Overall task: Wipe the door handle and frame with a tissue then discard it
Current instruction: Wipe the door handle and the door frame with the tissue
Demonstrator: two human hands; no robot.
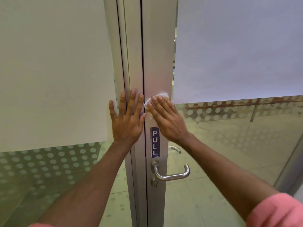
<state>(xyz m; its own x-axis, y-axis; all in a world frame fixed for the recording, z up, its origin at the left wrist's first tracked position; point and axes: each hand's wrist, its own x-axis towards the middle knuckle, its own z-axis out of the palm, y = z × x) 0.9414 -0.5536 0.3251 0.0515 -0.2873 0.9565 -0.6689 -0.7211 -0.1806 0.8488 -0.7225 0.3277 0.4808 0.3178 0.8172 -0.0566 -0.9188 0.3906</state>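
Now, tissue [156, 99]: soft, light, crumpled; pinned flat under my right hand [165, 118] against the frame [157, 63], just above the PULL sign [155, 142].
Right fingers: stretched out, pressing the tissue, not curled round it.
Left hand [127, 117]: open, spread flat on the fixed post beside the gap.
Hold: press with flat pads; likely thin and quick to tear if dragged hard.
Handle [172, 173]: smooth metal lever below the sign, untouched.
Edges: dark seam between my hands; glass to the right.
Room: clear frame above and below.
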